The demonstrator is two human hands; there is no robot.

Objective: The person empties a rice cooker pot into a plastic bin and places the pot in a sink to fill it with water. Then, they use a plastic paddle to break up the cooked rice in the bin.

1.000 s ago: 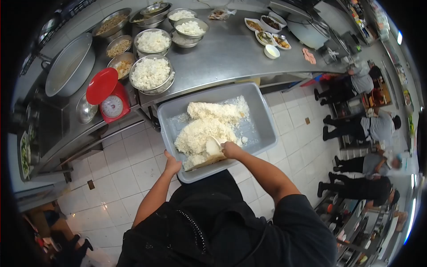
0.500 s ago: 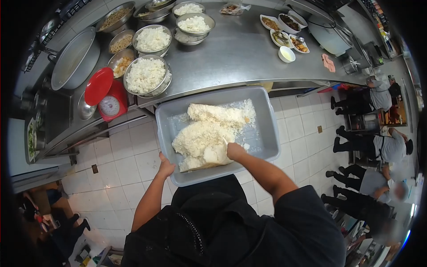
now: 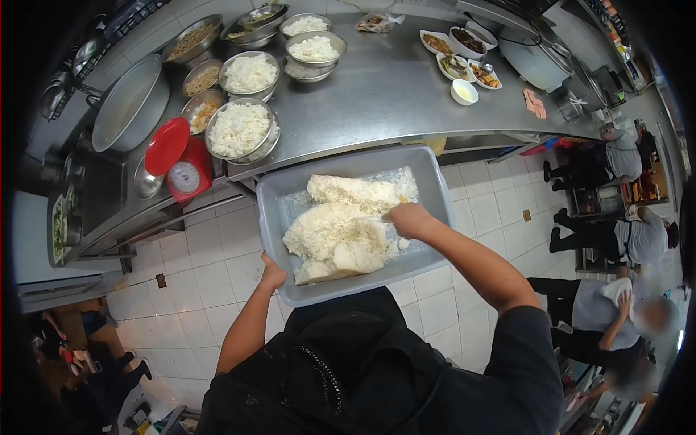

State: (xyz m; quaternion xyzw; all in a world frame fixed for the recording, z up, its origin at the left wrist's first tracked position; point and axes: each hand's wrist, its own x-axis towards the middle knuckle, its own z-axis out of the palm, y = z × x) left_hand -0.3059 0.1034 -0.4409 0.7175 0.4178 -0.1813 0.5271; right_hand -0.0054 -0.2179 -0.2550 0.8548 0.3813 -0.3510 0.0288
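Note:
A grey plastic tub [image 3: 270, 210] sits in front of me, holding a large mound of cooked white rice [image 3: 319, 235] and a log-shaped block of rice [image 3: 348, 190] behind it. My left hand [image 3: 272, 274] is closed on the tub's near left rim, the fingers mostly hidden under it. Over the right part of the mound, my right hand [image 3: 410, 220] grips a white rice paddle [image 3: 371, 219], whose blade points left and touches the rice. Loose grains and small clumps lie across the tub's right side.
A steel counter [image 3: 362, 94] runs behind the tub, bearing several bowls of rice [image 3: 243, 130], a red scale [image 3: 190, 170], a large metal basin [image 3: 130, 105] and small side dishes [image 3: 454, 67]. Several people [image 3: 616, 304] stand at the right; others are at the lower left.
My right hand has moved up and to the right with the rice paddle, which now lies flatter across the mound. My left hand stays on the rim. A person at right has turned.

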